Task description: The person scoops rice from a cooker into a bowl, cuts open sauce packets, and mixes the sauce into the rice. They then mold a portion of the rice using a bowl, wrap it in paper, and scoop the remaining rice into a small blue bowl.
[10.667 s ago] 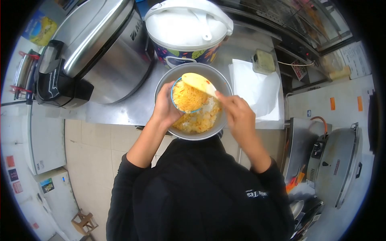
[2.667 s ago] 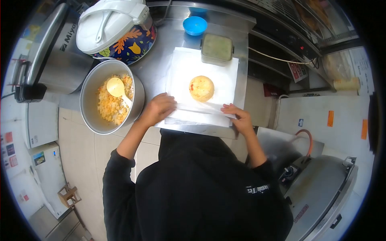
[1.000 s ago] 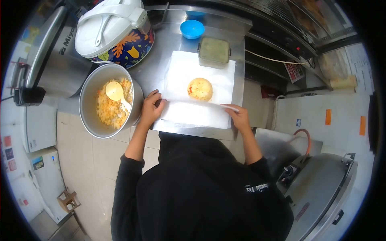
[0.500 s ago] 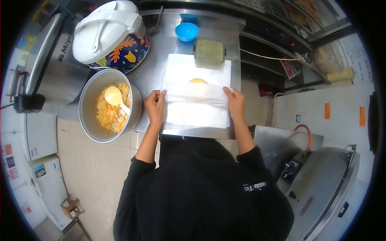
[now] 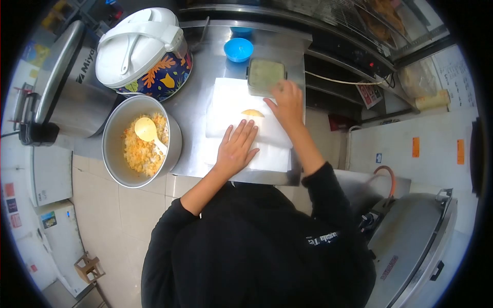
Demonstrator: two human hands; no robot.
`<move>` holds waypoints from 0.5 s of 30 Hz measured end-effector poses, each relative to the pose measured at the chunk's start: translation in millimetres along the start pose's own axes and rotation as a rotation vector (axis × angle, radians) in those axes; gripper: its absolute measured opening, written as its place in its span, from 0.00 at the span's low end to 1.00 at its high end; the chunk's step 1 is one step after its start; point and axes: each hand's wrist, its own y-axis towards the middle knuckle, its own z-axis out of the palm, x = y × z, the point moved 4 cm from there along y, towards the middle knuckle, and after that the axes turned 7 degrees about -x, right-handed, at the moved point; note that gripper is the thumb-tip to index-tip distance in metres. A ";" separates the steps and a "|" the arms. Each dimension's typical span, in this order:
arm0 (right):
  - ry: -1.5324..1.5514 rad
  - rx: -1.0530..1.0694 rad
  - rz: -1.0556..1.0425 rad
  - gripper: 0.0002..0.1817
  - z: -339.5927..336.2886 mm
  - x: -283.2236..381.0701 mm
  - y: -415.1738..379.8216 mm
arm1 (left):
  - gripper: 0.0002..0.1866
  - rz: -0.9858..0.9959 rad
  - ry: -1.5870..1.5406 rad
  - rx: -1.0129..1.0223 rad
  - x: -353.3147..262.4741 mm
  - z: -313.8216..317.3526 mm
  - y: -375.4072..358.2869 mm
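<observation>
My left hand (image 5: 237, 149) lies flat on white paper (image 5: 226, 95), fingers spread, pressing a folded-over part of it. Just above those fingertips, a yellow rounded piece (image 5: 252, 113) shows, its lower part covered by the paper; its kind I cannot make out. Raised at the right, my right hand (image 5: 288, 105) is slightly blurred, its thumb apart from the bent fingers, with nothing visible in it. It is beside the lower right corner of a square, greenish lidded container (image 5: 266, 77), which rests on the paper's upper edge; contact cannot be told.
To the left, a metal pot (image 5: 176, 149) holds orange-yellow rice (image 5: 136, 154) and a pale rice paddle (image 5: 146, 130). Behind it stand a patterned container with a white lid (image 5: 136, 51) and a large steel cooker (image 5: 77, 102). A blue bowl (image 5: 239, 50) sits on the steel table (image 5: 192, 110).
Both hands have let go of the paper's side edges. My left hand has moved right and flattened on the paper; my right hand has moved up toward the container.
</observation>
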 end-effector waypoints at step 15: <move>0.107 0.381 0.067 0.26 52.7 -54.0 -48.2 | 0.31 -0.076 -0.050 0.036 0.8 1.6 5.2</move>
